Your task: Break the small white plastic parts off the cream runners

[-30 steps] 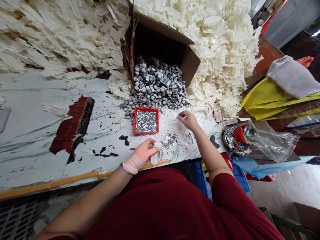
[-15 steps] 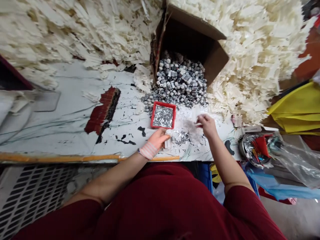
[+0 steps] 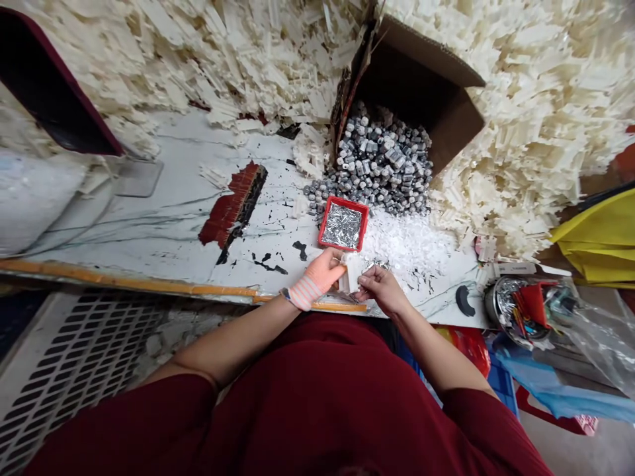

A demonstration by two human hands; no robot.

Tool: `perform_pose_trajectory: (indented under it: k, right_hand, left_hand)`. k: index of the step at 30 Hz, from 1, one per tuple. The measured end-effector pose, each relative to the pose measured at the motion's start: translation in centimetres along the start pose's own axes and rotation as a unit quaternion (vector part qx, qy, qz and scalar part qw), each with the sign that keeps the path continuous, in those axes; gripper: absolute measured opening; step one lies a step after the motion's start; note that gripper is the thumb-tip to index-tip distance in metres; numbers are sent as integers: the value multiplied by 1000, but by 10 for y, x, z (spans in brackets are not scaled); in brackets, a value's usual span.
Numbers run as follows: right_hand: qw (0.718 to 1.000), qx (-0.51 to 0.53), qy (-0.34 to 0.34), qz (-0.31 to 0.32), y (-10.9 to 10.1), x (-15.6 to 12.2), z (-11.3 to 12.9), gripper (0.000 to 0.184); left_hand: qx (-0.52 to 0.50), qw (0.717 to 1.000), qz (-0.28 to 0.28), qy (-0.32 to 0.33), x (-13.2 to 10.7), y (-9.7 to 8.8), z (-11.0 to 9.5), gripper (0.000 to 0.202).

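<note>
My left hand, in a striped pink fingerless glove, grips a white plastic part at the table's near edge. My right hand meets that part from the right, its fingertips pinched on a small metal pin. Just above my hands sits a red square tray full of thin silver pins. Beyond it, grey metal nuts or fittings spill from a tipped cardboard box.
Heaps of white plastic pieces cover the table's far side and left. White crumbs lie right of the tray. A metal bowl with red items and a clear plastic bag stand at right, beside yellow cloth.
My hands have come together, with the right hand moving left and down to the white part. The view has swung, shifting the box and tray to the right. Loose pins beside the tray are mostly hidden.
</note>
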State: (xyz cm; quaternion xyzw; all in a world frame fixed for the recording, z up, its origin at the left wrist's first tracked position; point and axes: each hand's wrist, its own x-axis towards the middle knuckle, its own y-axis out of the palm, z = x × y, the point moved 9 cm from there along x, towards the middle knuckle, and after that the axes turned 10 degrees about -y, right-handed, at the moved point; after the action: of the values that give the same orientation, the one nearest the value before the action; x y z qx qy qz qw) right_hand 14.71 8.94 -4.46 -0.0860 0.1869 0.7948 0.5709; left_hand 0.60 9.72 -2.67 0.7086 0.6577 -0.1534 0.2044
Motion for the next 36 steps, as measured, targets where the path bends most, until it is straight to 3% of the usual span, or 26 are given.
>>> perform_pose_trajectory:
  k: [7,11,14,20,24,27,30,32,36]
  right_hand:
    - [998,22,-41,-35,-2,-3,7,39]
    - [1000,-10,-23,-13,0,-4,9,39]
    - [1000,8,-3,4,3,-3,7,42]
    - [1000,-9,-8,-27,4,-1,3,43]
    - [999,-46,-3,27,13,3,2,42]
    - [993,-93,-31,60,10,11,17,44]
    - [970,-201,-108,83,8,21,44,51]
    - [940,-274,-159,126,17,23,57,52]
    - [889,-364,-227,159,36,19,66,45]
  left_hand:
    - [-7,1000,10,-5,-1,3,-3,22]
    - [-34,999,39,11,-6,8,-7,23]
    - [-51,998,29,1,-7,7,-4,25]
    - [-82,996,44,17,-4,11,0,32]
    - [-68,997,-21,16,-2,4,-1,42]
    - [-61,997,-11,38,-6,6,-10,37]
    - [-51,997,23,59,-12,10,-17,40]
    - [-29,997,37,67,-16,13,-18,41]
    - [35,995,36,82,-22,14,-19,35]
